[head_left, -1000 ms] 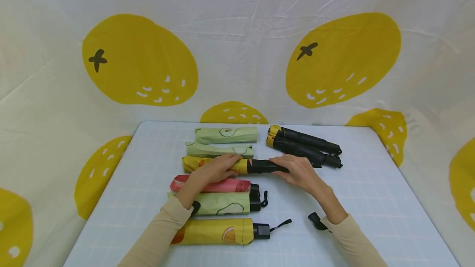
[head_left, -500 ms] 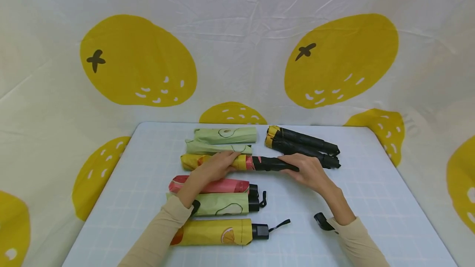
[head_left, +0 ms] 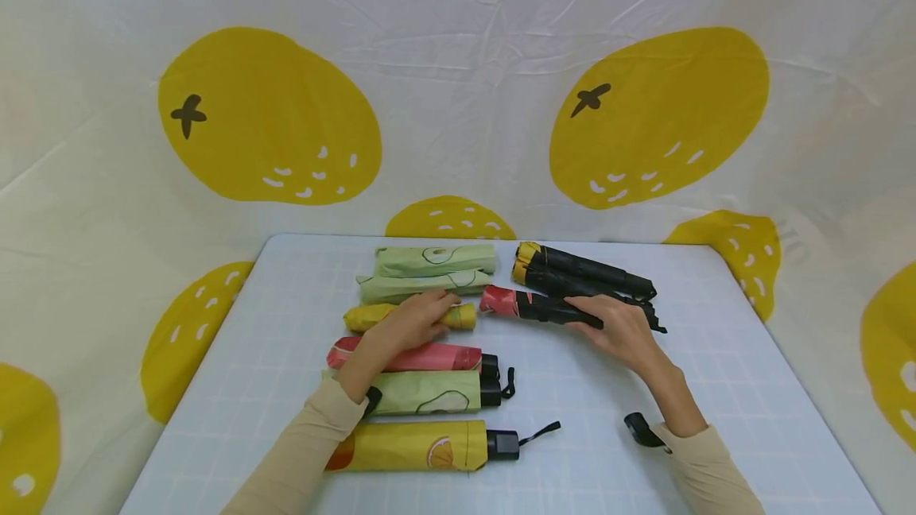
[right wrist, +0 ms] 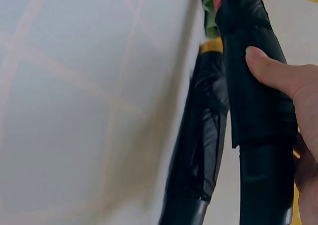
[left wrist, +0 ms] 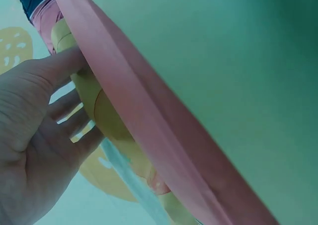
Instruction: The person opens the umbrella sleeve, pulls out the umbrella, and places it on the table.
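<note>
In the head view my left hand [head_left: 411, 320] holds a yellow umbrella sleeve [head_left: 361, 316]; the left wrist view shows the thumb and fingers around that sleeve [left wrist: 112, 118]. My right hand [head_left: 619, 331] grips a folded black umbrella [head_left: 544, 308] whose pinkish-red end points left. A small gap separates this end from the sleeve's right end. Seen from the right wrist, the thumb lies along the umbrella's black cloth [right wrist: 256, 106], and most of the fingers are hidden behind it.
Behind the left hand lie two pale green avocado-print sleeves [head_left: 436, 261]. Two black umbrellas [head_left: 594, 265] with yellow ends lie at the back right. Nearer the front are a pink umbrella [head_left: 444, 358], a green one [head_left: 429, 393] and a yellow one [head_left: 408, 445], all with black handles.
The right hand has drawn the black umbrella rightward out of the yellow sleeve, baring its pinkish-red end. The left hand has stayed nearly in place on the sleeve.
</note>
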`<state>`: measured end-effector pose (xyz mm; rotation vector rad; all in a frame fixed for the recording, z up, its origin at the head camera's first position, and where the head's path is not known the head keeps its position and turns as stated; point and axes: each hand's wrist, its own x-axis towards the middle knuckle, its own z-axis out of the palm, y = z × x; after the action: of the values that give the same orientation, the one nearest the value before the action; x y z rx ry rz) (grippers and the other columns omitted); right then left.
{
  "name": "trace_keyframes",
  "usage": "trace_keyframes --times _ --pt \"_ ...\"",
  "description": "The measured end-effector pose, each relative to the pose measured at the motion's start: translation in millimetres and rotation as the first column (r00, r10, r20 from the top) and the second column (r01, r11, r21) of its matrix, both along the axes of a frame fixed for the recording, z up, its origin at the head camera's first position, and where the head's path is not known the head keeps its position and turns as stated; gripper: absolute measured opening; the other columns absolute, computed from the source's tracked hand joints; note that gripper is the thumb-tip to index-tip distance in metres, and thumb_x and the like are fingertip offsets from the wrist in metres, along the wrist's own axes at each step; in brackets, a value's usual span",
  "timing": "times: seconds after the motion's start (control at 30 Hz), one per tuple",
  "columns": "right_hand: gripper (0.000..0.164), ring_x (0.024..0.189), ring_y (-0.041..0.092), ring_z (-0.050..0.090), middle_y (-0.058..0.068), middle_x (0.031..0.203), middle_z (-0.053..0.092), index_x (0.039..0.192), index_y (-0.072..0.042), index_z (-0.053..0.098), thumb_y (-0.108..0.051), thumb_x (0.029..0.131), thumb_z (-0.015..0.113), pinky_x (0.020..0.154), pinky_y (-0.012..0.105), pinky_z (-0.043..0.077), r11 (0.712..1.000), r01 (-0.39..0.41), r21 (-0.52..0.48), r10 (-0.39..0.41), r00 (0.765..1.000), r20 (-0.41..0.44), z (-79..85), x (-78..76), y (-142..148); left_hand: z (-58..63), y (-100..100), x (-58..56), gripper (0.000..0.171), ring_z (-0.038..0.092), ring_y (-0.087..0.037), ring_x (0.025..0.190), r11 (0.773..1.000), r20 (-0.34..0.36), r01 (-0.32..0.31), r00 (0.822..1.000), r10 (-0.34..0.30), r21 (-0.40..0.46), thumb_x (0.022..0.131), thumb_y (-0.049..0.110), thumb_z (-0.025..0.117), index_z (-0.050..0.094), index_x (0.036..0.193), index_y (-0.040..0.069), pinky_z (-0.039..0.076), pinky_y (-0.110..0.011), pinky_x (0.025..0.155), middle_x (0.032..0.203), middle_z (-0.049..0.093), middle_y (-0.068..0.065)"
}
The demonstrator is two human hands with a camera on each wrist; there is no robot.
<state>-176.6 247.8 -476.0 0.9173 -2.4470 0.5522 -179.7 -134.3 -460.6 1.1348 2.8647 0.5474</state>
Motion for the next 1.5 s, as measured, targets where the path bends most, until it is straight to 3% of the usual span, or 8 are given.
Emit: trace_keyframes --times 0.37,0.57,0.73,1.07,1.2,1.5 --pt "0.047 0.088 0.033 0.074 0.012 0.105 0.077 0.117 -0.007 0.078 -0.01 0.073 0.093 0.056 0.043 0.056 0.996 0.09 -0.011 -0.09 0.995 0.04 -12.9 -2.3 18 7.4 0 8.5 0.044 0.062 -0.033 0.109 0.999 0.023 0.015 1.0 -0.016 0.052 0.092 0.016 0.079 0.063 0.13 0.0 0.051 -0.048 0.099 0.122 0.063 -0.018" --pt "0.046 0.098 0.038 0.073 0.013 0.11 0.077 0.121 -0.007 0.077 -0.011 0.078 0.09 0.071 0.052 0.059 0.99 0.141 -0.028 -0.136 0.981 0.139 -18.4 -2.5 24 9.6 -4 13.8 0.04 0.06 -0.03 0.107 0.997 0.044 0.006 0.999 -0.009 0.078 0.094 0.013 0.077 0.064 0.129 0.0 0.051 -0.046 0.097 0.119 0.063 -0.017" --pt "0.046 0.104 0.041 0.07 0.016 0.115 0.075 0.125 -0.009 0.075 -0.013 0.081 0.088 0.078 0.057 0.057 0.982 0.186 -0.035 -0.172 0.955 0.243 -23.4 -5.0 29 9.3 -8 20.3 0.035 0.057 -0.026 0.106 0.994 0.082 -0.017 0.997 0.009 0.104 0.096 0.013 0.074 0.065 0.128 0.001 0.052 -0.042 0.094 0.118 0.062 -0.014" --pt "0.048 0.117 0.044 0.062 0.021 0.124 0.07 0.129 -0.002 0.07 -0.01 0.084 0.086 0.094 0.062 0.051 0.984 0.169 -0.052 -0.141 0.929 0.341 -32.1 -9.9 33 3.9 -17 29.0 0.034 0.06 -0.021 0.095 0.993 0.106 0.011 0.994 -0.024 0.121 0.098 0.019 0.072 0.066 0.128 0.002 0.054 -0.035 0.084 0.112 0.064 -0.009" --pt "0.049 0.12 0.043 0.059 0.021 0.126 0.068 0.13 -0.001 0.069 -0.01 0.085 0.085 0.098 0.063 0.047 0.983 0.181 -0.033 -0.157 0.918 0.363 -32.2 -7.9 30 3.1 -17 33.1 0.035 0.06 -0.021 0.097 0.994 0.119 0.013 0.993 -0.026 0.108 0.098 0.018 0.073 0.066 0.128 0.002 0.054 -0.036 0.087 0.114 0.065 -0.008" --pt "0.051 0.123 0.045 0.055 0.024 0.129 0.065 0.13 0.003 0.065 -0.003 0.083 0.085 0.103 0.063 0.043 0.989 0.148 -0.021 -0.132 0.935 0.329 -29.4 -0.9 20 4.3 -18 40.8 0.036 0.058 -0.021 0.108 0.997 0.251 -0.001 0.968 -0.018 0.078 0.099 0.02 0.071 0.065 0.131 0.005 0.052 -0.039 0.097 0.123 0.063 -0.007"
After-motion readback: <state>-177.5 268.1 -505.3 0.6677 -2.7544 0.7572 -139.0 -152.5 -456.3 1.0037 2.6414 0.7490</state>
